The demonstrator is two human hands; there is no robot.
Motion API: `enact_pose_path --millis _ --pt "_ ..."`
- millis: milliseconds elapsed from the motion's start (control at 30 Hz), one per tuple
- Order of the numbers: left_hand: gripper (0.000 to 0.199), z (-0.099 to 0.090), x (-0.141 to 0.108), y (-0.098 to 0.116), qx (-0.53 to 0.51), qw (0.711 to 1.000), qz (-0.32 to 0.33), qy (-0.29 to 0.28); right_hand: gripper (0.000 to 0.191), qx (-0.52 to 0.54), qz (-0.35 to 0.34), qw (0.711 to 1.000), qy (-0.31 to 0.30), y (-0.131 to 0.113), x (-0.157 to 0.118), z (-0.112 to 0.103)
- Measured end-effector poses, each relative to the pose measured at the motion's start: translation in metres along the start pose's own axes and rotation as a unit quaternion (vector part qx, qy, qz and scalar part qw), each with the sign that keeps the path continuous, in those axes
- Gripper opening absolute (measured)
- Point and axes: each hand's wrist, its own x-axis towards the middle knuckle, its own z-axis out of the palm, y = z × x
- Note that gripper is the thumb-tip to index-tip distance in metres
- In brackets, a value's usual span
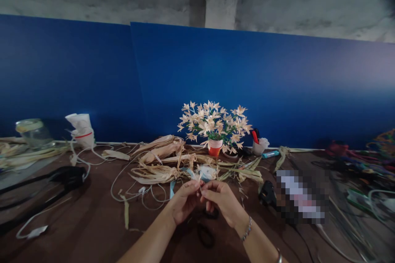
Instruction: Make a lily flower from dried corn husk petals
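In the middle of the table, my left hand (187,198) and my right hand (222,199) meet, each with thumb and forefinger pinched. Between the fingertips is a small pale piece of dried husk (200,177), its lower part largely covered by my fingers. Just beyond lie bundles of dried husks (157,172) in tan strips. Behind them stands a red and white cup (215,147) full of pale husk flowers (212,119) on green stems. A blue strip (172,189) lies left of my fingers.
White cables (115,185) loop across the brown table (101,230). Black straps (66,176) lie left, near a glass jar (33,131). Right are a small tool cup (259,147), a pixelated object (300,199) and colored wires (364,168). A blue partition (197,65) rises behind.
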Motion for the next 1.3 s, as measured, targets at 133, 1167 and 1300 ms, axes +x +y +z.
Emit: enact_pose_path --millis 133,1167,1300 --pt "0.018 0.001 0.0 0.0 0.001 1.0 0.008 -0.008 0.023 0.01 -0.004 1.0 -0.003 0.001 0.0 0.0" --pt "0.015 0.009 0.003 -0.013 -0.009 0.999 0.047 0.004 0.02 0.047 -0.006 0.999 0.017 0.008 0.005 -0.003" --pt "0.016 0.012 0.003 -0.015 -0.012 0.998 0.058 0.007 0.019 0.041 -0.02 0.998 0.034 0.011 0.006 -0.001"
